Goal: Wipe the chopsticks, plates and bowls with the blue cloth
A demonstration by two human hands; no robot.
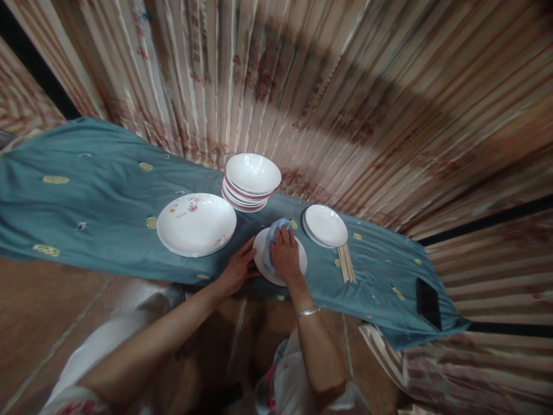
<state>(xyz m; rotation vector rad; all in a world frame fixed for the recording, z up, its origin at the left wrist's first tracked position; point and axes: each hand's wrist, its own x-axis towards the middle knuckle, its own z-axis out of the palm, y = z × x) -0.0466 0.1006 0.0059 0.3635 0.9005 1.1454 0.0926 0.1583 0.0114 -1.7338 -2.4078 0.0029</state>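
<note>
A small white plate (298, 266) lies near the front edge of the cloth-covered table. My left hand (238, 269) grips its left rim, fingers at the edge and partly under it. On top of the plate, my right hand (286, 256) presses a bluish cloth (270, 249) down, the cloth bunched under the palm and fingers. Left of it sits a large floral plate (196, 227), apparently stacked on another. Behind stands a pile of white bowls (253, 176) with red bands. To the right is a stack of small plates (327, 225), with chopsticks (346, 265) in front.
A teal patterned tablecloth (112, 190) covers the long narrow table. A black phone (428, 302) lies at its right end. Striped, printed curtains (302, 86) hang close behind. Dark poles run at the left and right.
</note>
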